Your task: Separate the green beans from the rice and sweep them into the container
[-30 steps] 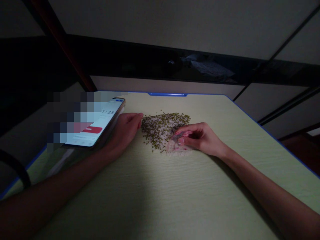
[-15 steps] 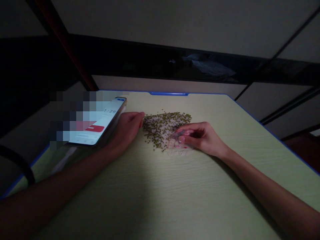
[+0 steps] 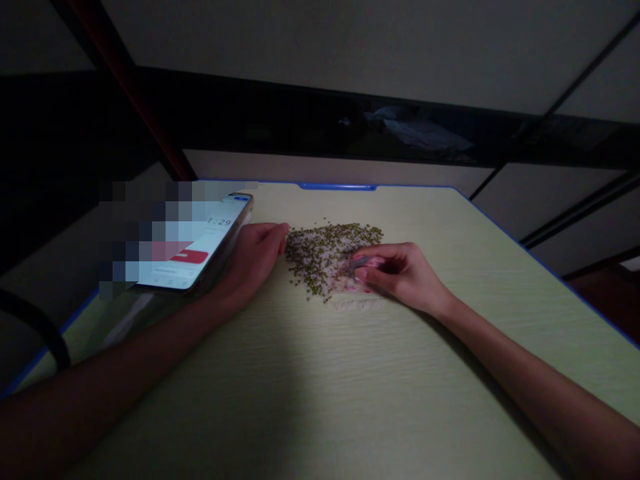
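A pile of small green beans mixed with white grains like rice (image 3: 325,257) is spread on the pale table top (image 3: 320,387). My right hand (image 3: 405,275) is at the pile's right edge, its thumb and fingers pinched on a crumpled see-through plastic bag (image 3: 367,263) with pink and red print. The lower part of the bag lies against the grains and the table. My left hand (image 3: 260,250) rests at the pile's left edge, fingers curled in and thumb against them. Whatever it may hold is hidden.
A phone (image 3: 200,250) with a lit screen leans at the left, beside my left wrist; part of it is pixelated. The table has a blue rim (image 3: 337,187). Behind stands a light panel with a dark band (image 3: 275,120). A dark curved bar (image 3: 45,327) is at the left.
My right hand has shifted very slightly left and down, and the lower part of the bag shows less than before. My left hand and the pile look the same.
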Motion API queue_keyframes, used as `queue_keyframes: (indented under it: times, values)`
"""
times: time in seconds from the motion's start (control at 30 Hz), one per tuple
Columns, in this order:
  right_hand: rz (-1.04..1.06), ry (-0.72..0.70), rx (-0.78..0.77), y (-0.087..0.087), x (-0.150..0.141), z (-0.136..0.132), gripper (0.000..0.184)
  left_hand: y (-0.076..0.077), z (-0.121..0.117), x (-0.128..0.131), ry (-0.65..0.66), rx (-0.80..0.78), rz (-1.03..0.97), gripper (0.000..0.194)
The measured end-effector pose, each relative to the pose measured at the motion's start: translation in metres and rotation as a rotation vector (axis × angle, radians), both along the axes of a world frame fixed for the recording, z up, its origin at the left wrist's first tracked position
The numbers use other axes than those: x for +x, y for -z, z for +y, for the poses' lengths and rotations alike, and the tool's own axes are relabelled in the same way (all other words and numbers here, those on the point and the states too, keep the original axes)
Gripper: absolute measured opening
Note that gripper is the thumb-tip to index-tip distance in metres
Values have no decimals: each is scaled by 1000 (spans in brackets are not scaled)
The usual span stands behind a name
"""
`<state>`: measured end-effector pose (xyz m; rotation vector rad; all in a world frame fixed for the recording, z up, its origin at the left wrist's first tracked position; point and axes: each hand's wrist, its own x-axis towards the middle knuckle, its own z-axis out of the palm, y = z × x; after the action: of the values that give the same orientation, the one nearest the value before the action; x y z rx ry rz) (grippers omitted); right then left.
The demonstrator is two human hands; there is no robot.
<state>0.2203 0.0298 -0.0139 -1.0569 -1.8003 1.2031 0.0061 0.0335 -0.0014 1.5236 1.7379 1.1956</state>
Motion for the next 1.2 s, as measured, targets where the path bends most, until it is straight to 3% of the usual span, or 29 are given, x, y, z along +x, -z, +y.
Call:
queue_keyframes:
  times: [0.8,1.2]
  values:
    - [11,-122,-30,1,1,-1,24,-2,-1,1,7,-14,13,34]
    - [-4,-14,6,-1,0,0,29,-1,-1,1,4,1,1,34]
